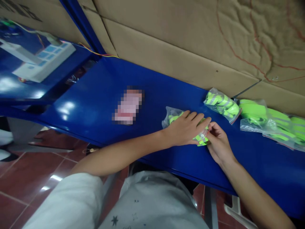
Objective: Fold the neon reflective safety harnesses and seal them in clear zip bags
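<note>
A clear plastic zip bag (168, 114) with folded neon yellow-green material with silvery stripes inside lies on the blue table (152, 84). Across the top of it rests my left hand (187, 127), palm down with its fingers stretched and slightly apart, hiding much of the bag. At the bag's right end, by the red seal line, my right hand (218, 140) pinches the edge between thumb and fingers. Some neon material shows below my left hand, near the opening.
Several similar packed bags (222, 105) line the table's back right. A blurred-out pinkish rectangular item (128, 106) lies left of centre. Cardboard (166, 41) stands along the back edge. A white power strip (45, 62) with cables sits on the surface at left.
</note>
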Available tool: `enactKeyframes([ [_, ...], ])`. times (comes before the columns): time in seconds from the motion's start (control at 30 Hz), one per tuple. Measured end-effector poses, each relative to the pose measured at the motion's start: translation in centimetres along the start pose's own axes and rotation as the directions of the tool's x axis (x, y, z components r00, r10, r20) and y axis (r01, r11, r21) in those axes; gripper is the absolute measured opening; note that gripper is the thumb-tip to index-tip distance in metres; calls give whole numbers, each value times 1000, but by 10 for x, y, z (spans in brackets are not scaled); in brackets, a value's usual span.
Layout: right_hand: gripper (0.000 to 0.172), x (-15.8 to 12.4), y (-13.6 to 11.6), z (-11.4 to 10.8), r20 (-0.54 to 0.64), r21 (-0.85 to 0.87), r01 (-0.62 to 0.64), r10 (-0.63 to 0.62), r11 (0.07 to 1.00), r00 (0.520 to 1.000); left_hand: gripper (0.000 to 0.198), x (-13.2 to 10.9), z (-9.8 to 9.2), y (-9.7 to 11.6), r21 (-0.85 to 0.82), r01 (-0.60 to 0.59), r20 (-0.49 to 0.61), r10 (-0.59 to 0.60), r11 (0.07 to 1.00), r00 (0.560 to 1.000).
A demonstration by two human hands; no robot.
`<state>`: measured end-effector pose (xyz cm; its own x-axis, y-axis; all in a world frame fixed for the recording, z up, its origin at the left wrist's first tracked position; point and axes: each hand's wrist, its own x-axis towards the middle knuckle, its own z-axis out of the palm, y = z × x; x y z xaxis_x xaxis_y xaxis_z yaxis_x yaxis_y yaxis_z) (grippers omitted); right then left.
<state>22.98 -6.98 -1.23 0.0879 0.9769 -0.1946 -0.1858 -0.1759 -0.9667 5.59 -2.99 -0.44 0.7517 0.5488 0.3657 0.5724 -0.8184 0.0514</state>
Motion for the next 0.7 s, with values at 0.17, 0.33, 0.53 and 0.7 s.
enactKeyframes([
  [0.17,29,-1,-17,-13,254,-118,-48,77,992,964,66,0,-3,-7,-92,95,8,-95,991,995],
  [0.33,43,0,-22,-27,271,-285,12,69,958,960,59,-1,-8,-13,-132,130,18,-128,983,992],
  [0.53,43,0,-18,-25,198,-250,-69,121,966,973,72,-3,-4,-15,-176,54,38,-48,983,998],
  [0.7,37,-1,-16,-14,202,-50,-135,142,990,969,103,-4,-5,-14,-118,8,55,-2,993,998],
])
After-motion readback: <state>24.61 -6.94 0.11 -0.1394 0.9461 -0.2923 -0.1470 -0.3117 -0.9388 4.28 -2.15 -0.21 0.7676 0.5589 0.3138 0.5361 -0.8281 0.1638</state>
